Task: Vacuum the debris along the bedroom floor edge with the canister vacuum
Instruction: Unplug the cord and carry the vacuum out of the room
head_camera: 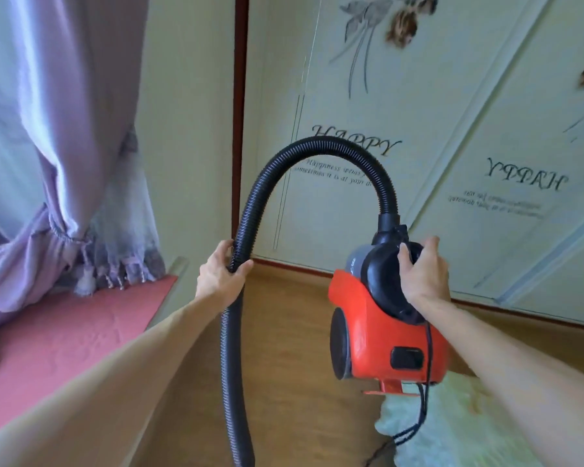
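A red canister vacuum [368, 335] with a black top hangs in the air above the wooden floor [284, 332]. My right hand [422, 271] grips its black carry handle from above. A black ribbed hose [317, 146] arcs up from the vacuum's top and drops down on the left out of view at the bottom. My left hand [220, 274] holds the hose partway down. The nozzle end is hidden below the frame. A black power cord [422, 409] dangles from the vacuum's back.
Cream wardrobe doors [418, 112] with flower prints and lettering stand ahead, with a dark red baseboard. A pink-topped ledge [64, 338] and lilac curtain [64, 146] lie to the left. A pale fluffy rug [452, 429] lies at the lower right.
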Motion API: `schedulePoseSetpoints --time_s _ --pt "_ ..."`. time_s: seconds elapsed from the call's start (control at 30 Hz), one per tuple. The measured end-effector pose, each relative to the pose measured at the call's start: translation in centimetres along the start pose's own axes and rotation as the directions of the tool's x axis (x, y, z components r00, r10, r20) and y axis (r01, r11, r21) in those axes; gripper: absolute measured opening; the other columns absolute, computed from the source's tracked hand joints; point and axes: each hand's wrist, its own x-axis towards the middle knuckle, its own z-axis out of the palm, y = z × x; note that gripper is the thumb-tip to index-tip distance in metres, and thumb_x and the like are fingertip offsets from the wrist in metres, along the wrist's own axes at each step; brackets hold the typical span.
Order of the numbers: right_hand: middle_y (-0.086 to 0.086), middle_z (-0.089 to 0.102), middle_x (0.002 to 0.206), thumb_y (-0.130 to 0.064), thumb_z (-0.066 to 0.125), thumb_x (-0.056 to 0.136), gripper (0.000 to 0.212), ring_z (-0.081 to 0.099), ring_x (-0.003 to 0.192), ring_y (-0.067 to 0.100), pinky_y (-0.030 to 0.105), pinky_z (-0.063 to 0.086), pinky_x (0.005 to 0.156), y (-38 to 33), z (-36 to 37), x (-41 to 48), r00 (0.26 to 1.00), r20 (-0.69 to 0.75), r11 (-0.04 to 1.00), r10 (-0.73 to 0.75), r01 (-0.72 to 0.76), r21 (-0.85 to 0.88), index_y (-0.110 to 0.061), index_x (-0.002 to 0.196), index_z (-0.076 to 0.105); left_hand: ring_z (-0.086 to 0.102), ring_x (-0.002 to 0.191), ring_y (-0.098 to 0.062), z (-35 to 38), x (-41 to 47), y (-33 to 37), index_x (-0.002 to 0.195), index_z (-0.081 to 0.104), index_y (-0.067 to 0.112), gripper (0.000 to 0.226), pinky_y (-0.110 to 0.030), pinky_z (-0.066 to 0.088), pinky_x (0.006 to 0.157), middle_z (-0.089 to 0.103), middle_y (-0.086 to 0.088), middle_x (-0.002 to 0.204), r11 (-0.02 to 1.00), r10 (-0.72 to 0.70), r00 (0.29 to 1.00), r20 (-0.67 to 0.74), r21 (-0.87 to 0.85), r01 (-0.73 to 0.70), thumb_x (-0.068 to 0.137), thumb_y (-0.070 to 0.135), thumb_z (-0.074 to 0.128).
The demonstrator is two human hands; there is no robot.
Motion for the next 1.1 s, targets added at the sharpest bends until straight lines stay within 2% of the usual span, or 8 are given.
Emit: schedulePoseSetpoints --time_s 0.13,0.33,0.47,0.57,0.7,0.77,0.97,1.1 --pt "0.005 0.043 0.079 -0.038 0.047 0.100 0.030 0.058 0.087 0.043 0.050 0.052 0.074 -4.7 -6.3 2.8 0.999 -0.051 0.997 -0.015 0.019 0.070 -0.009 0.110 0.041 0.070 0.085 -0.029 -2.8 1.7 7.4 0.138 0.040 0.031 0.053 -0.050 0.059 0.082 0.069 -0.007 0.103 0.994 0.097 0.995 0.004 -0.046 -0.097 0.091 0.038 0.065" --pt "0.013 0.053 0.092 -0.038 0.047 0.100 0.030 0.062 0.086 0.042 0.054 0.055 0.075 -8.6 -13.3 6.7 0.993 -0.116 0.994 -0.024 0.035 0.099 -0.011 0.110 0.040 0.069 0.078 -0.026 -4.0 2.6 18.0 0.142 0.039 0.030 0.055 -0.045 0.061 0.077 0.068 -0.008 0.097 0.986 0.160 0.987 -0.019 -0.046 -0.161 0.093 0.037 0.064" --pt "0.013 0.055 0.085 -0.040 0.048 0.099 0.029 0.063 0.077 0.042 0.056 0.057 0.063 -9.9 -17.0 9.8 0.990 -0.142 0.993 -0.005 0.022 0.118 -0.012 0.102 0.038 0.067 0.078 -0.026 -3.9 3.5 24.5 0.142 0.041 0.027 0.054 -0.042 0.060 0.077 0.064 -0.004 0.096 0.976 0.216 0.975 -0.046 -0.029 -0.218 0.094 0.034 0.064" --pt "0.007 0.049 0.078 -0.039 0.049 0.099 0.030 0.064 0.077 0.044 0.057 0.057 0.061 -10.4 -19.0 12.2 0.989 -0.147 0.990 0.020 0.002 0.143 -0.012 0.101 0.037 0.066 0.072 -0.021 -3.1 4.3 29.1 0.141 0.042 0.026 0.053 -0.032 0.057 0.064 0.066 -0.004 0.096 0.965 0.260 0.964 -0.053 -0.004 -0.261 0.093 0.033 0.064" --pt "0.016 0.055 0.087 -0.036 0.048 0.100 0.029 0.064 0.077 0.044 0.056 0.057 0.063 -10.8 -21.1 15.6 0.988 -0.155 0.991 0.018 0.004 0.137 -0.009 0.104 0.037 0.064 0.066 -0.016 -1.6 5.5 34.5 0.140 0.042 0.027 0.051 -0.022 0.045 0.050 0.069 -0.010 0.099 0.961 0.276 0.957 -0.087 0.011 -0.276 0.094 0.033 0.063" --pt "0.016 0.057 0.087 -0.035 0.048 0.100 0.028 0.064 0.075 0.044 0.056 0.057 0.061 -10.8 -22.0 17.1 0.988 -0.158 0.991 0.005 0.017 0.135 -0.010 0.103 0.036 0.064 0.066 -0.020 -0.8 5.9 36.8 0.138 0.043 0.026 0.049 -0.024 0.048 0.053 0.069 -0.010 0.098 0.956 0.292 0.949 -0.120 0.024 -0.292 0.094 0.032 0.063" --pt "0.004 0.048 0.076 -0.034 0.048 0.100 0.026 0.064 0.074 0.039 0.055 0.058 0.058 -10.6 -24.1 21.4 0.985 -0.174 0.985 0.008 0.022 0.173 -0.011 0.106 0.036 0.069 0.076 -0.029 2.1 7.5 41.4 0.135 0.043 0.027 0.048 -0.047 0.061 0.071 0.069 -0.009 0.104 0.936 0.350 0.927 -0.135 0.008 -0.352 0.093 0.031 0.064" --pt "0.004 0.048 0.078 -0.034 0.047 0.101 0.026 0.063 0.072 0.034 0.054 0.058 0.058 -10.3 -25.1 24.5 0.982 -0.188 0.981 0.021 0.016 0.192 -0.011 0.105 0.036 0.067 0.070 -0.024 5.1 9.0 43.4 0.135 0.043 0.025 0.046 -0.039 0.060 0.063 0.069 -0.011 0.098 0.928 0.369 0.925 -0.086 -0.016 -0.372 0.094 0.028 0.063"
